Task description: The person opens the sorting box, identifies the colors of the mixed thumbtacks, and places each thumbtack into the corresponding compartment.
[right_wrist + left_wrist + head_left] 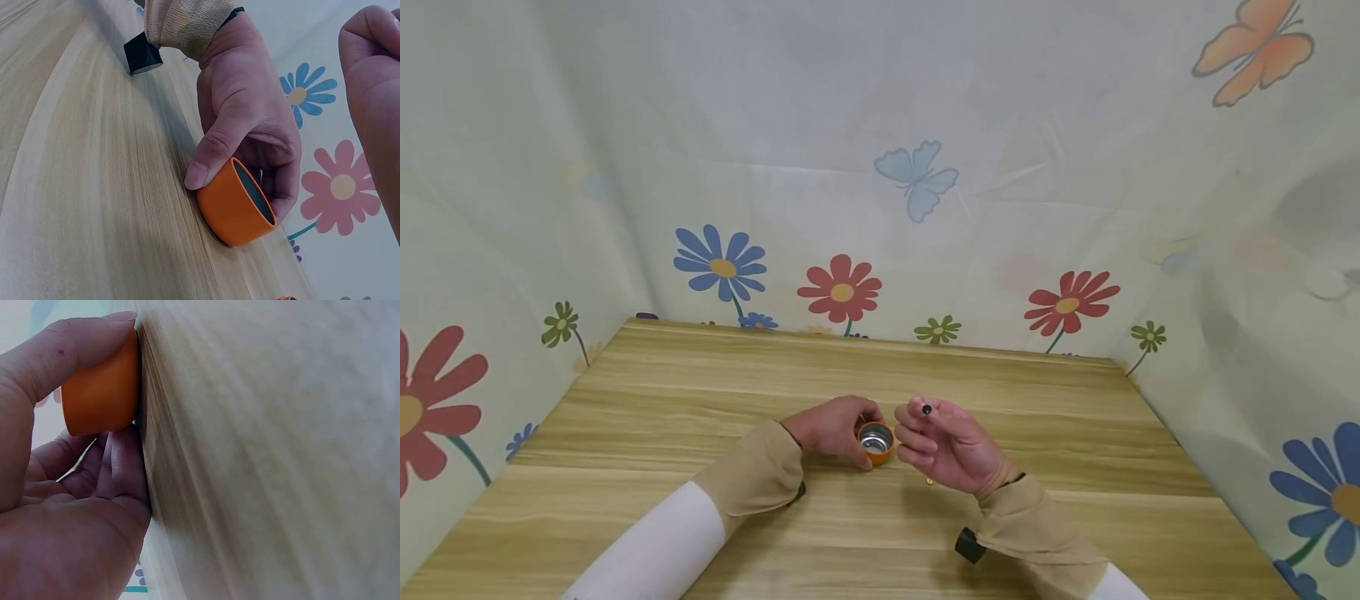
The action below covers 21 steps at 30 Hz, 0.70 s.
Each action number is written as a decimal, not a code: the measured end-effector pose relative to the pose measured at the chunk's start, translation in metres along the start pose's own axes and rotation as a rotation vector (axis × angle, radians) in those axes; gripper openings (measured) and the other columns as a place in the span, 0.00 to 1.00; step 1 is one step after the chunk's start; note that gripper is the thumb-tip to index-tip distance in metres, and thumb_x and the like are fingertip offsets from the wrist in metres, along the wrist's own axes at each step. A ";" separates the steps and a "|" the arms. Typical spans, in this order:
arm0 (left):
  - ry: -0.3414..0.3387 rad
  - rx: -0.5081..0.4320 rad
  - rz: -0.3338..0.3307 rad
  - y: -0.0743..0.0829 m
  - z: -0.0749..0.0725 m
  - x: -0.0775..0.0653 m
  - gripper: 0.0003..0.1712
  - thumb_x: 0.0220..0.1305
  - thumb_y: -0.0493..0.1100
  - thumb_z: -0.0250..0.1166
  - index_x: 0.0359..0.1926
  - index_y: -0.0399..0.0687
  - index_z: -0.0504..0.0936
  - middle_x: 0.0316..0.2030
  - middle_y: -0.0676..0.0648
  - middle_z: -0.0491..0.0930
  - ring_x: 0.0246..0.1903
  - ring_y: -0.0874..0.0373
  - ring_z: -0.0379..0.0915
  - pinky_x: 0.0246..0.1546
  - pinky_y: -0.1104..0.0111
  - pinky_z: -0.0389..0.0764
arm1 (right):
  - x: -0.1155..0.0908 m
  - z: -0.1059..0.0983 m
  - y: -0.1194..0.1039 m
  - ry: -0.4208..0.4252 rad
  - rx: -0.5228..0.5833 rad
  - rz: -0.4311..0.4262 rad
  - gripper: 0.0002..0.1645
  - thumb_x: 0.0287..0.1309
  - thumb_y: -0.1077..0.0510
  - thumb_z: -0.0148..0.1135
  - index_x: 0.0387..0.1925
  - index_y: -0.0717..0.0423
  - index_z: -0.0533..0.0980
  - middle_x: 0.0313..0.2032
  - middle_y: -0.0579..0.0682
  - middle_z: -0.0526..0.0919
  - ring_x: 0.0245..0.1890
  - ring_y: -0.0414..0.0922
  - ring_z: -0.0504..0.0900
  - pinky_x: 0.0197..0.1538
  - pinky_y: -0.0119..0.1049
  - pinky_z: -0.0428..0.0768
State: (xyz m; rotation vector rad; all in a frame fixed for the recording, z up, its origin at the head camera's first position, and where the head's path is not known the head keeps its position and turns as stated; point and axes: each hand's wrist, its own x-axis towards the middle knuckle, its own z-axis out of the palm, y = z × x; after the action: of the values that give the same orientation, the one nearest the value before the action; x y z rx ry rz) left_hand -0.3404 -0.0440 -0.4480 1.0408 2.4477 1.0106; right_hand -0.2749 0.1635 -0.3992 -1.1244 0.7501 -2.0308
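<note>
My left hand (833, 425) grips a small orange cup (880, 457) standing on the table, thumb on one side and fingers round the other. Its inside is shiny metal and open to the top. In the left wrist view, the thumb lies against the cup's orange wall (103, 394). To the right of the cup, my right hand (953, 446) is raised with its fingers curled. Between its thumb and index finger it pinches a small round black piece (927, 409). A tiny gold-coloured piece (929, 482) lies on the table below the right hand.
The wood-grain table (760, 367) reaches back to a pale cloth backdrop (790, 200) printed with flowers and butterflies. Cloth also hangs along both sides. A black block (970, 546) sits at my right wrist. Another small orange thing (286, 298) shows at the right wrist view's bottom edge.
</note>
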 end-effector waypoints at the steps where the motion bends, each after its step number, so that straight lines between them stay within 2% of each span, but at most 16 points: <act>1: 0.000 0.001 0.000 0.000 0.000 0.000 0.28 0.36 0.38 0.79 0.40 0.46 0.75 0.34 0.54 0.77 0.34 0.61 0.74 0.37 0.71 0.74 | 0.000 0.000 0.000 -0.001 0.001 0.001 0.11 0.73 0.58 0.34 0.42 0.53 0.67 0.29 0.45 0.53 0.24 0.39 0.56 0.31 0.33 0.55; 21: -0.003 0.004 -0.027 -0.001 0.001 0.001 0.28 0.36 0.38 0.79 0.41 0.47 0.75 0.34 0.55 0.77 0.35 0.61 0.74 0.38 0.71 0.74 | -0.002 0.000 0.001 0.010 -0.005 0.003 0.10 0.73 0.58 0.35 0.39 0.53 0.66 0.29 0.45 0.53 0.24 0.39 0.55 0.31 0.33 0.55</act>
State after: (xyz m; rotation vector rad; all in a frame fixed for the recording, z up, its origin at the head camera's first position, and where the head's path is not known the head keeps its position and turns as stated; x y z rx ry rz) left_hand -0.3410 -0.0429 -0.4496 1.0073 2.4554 0.9962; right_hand -0.2742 0.1641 -0.4013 -1.1164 0.7617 -2.0339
